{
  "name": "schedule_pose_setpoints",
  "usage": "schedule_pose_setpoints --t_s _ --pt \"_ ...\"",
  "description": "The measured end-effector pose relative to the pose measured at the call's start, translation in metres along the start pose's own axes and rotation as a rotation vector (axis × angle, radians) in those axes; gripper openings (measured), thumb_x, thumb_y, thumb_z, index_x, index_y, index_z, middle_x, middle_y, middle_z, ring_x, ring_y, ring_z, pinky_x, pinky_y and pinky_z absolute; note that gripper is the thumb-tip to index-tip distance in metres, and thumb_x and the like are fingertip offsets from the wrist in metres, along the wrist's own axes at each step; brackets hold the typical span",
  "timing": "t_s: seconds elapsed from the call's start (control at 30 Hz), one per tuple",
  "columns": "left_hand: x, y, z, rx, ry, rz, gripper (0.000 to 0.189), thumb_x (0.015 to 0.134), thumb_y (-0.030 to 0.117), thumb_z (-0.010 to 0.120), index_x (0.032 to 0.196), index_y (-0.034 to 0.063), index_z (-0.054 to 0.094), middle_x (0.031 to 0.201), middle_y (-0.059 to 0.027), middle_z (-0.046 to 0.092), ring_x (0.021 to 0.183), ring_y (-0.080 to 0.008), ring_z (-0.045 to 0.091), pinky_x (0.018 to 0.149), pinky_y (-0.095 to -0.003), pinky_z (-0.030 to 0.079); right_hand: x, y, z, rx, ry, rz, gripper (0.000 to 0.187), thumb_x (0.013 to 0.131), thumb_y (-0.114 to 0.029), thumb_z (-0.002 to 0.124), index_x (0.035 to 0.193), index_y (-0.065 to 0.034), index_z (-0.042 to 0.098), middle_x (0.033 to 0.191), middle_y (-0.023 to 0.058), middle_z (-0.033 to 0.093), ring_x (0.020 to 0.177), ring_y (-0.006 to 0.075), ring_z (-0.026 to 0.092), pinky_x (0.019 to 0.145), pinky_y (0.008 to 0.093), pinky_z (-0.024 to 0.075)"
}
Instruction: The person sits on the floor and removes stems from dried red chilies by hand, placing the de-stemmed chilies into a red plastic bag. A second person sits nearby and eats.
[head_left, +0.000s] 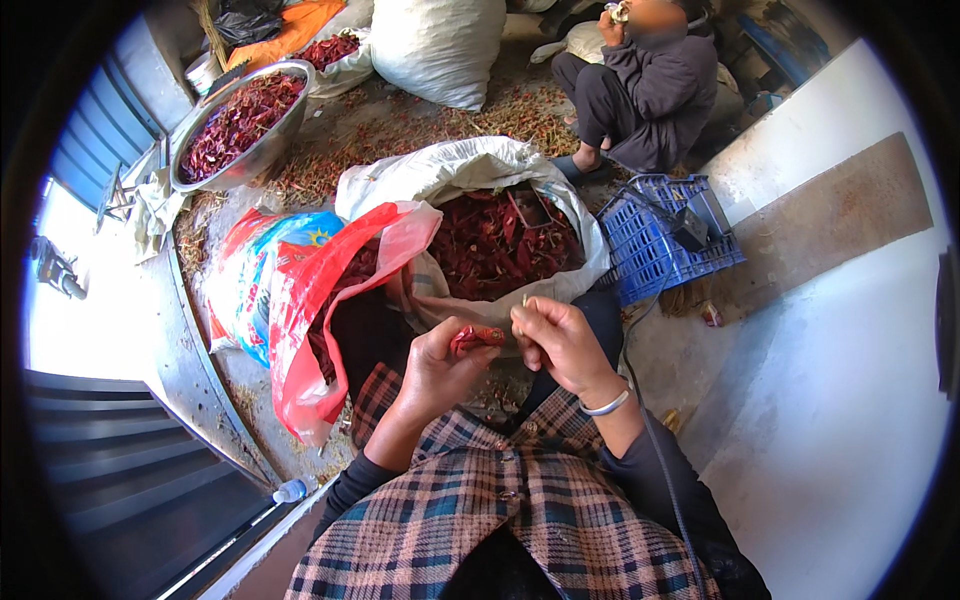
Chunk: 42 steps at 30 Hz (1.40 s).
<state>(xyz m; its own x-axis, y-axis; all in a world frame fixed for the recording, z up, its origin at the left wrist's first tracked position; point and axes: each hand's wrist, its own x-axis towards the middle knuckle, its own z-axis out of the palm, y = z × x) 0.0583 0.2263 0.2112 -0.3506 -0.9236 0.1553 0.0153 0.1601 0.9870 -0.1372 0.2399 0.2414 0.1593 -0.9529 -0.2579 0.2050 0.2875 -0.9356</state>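
Observation:
My left hand (442, 367) holds a dried red chili pepper (476, 339) between thumb and fingers. Close beside it, my right hand (559, 341) pinches a thin, pale chili stem (523, 301), which shows just above the thumb. A small gap separates the two hands. Directly beyond them stands a white woven sack (592, 259), its mouth rolled down around many dried chilies (487, 244). A dark rectangular object, perhaps a phone (530, 208), lies on those chilies. To the left of my left hand, a red-and-blue plastic bag (300, 330) gapes, with more chilies (352, 270) inside.
A metal basin (298, 112) of chilies stands at the far left, near a full white sack (439, 49). Stems litter the floor (360, 139). A person (652, 90) sits at upper right. A cable (637, 390) runs past my right arm from a blue crate (652, 247).

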Motion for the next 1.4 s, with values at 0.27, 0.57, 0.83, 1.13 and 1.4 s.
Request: schedule_pose_setpoints --t_s 0.27,0.57,0.83,1.13,1.4 --pt "0.001 -0.009 -0.006 0.246 -0.034 0.034 0.021 0.081 0.007 0.075 0.100 0.0019 0.066 0.084 -0.0093 0.067 0.074 -0.0118 0.063 0.066 -0.0274 0.049 -0.010 -0.004 -0.002 -0.298 -0.079 -0.109 0.022 0.094 -0.020 0.068 0.101 0.0000 0.063 0.085 -0.0015 0.063 0.078 0.0032 0.055 0.068 0.0210 0.0471" --pt "-0.003 0.005 -0.014 0.276 -0.183 0.137 0.022 0.075 0.004 0.078 0.095 0.0018 0.068 0.079 -0.0080 0.064 0.069 -0.0179 0.062 0.063 -0.0293 0.049 -0.012 0.004 -0.003 -0.043 -0.209 0.154 0.016 0.093 -0.009 0.065 0.104 0.0006 0.059 0.094 0.0037 0.064 0.084 0.0083 0.063 0.074 0.0232 0.0570" --pt "-0.006 0.001 -0.014 0.103 -0.238 0.097 0.019 0.078 0.001 0.078 0.094 0.0027 0.068 0.081 -0.0048 0.065 0.073 -0.0128 0.061 0.066 -0.0268 0.048 -0.017 0.012 -0.008 0.240 -0.260 0.325 0.017 0.093 -0.008 0.065 0.107 -0.0013 0.058 0.097 0.0061 0.065 0.085 0.0123 0.066 0.077 0.0259 0.0576" --pt "-0.007 -0.004 -0.020 0.080 -0.310 0.025 0.015 0.078 0.001 0.076 0.092 0.0021 0.069 0.079 -0.0082 0.064 0.072 -0.0182 0.063 0.066 -0.0298 0.050 -0.023 0.030 -0.010 0.296 -0.254 0.390 0.017 0.093 -0.007 0.063 0.109 -0.0010 0.058 0.099 0.0065 0.064 0.088 0.0143 0.067 0.079 0.0281 0.0591" --pt "-0.006 -0.001 -0.020 0.169 -0.416 0.107 0.016 0.075 0.000 0.075 0.088 0.0004 0.066 0.077 -0.0108 0.061 0.069 -0.0241 0.063 0.061 -0.0324 0.050 -0.024 0.042 -0.006 0.263 -0.191 0.420 0.012 0.091 0.002 0.058 0.103 -0.0008 0.059 0.096 0.0095 0.066 0.080 0.0155 0.068 0.077 0.0294 0.0594"
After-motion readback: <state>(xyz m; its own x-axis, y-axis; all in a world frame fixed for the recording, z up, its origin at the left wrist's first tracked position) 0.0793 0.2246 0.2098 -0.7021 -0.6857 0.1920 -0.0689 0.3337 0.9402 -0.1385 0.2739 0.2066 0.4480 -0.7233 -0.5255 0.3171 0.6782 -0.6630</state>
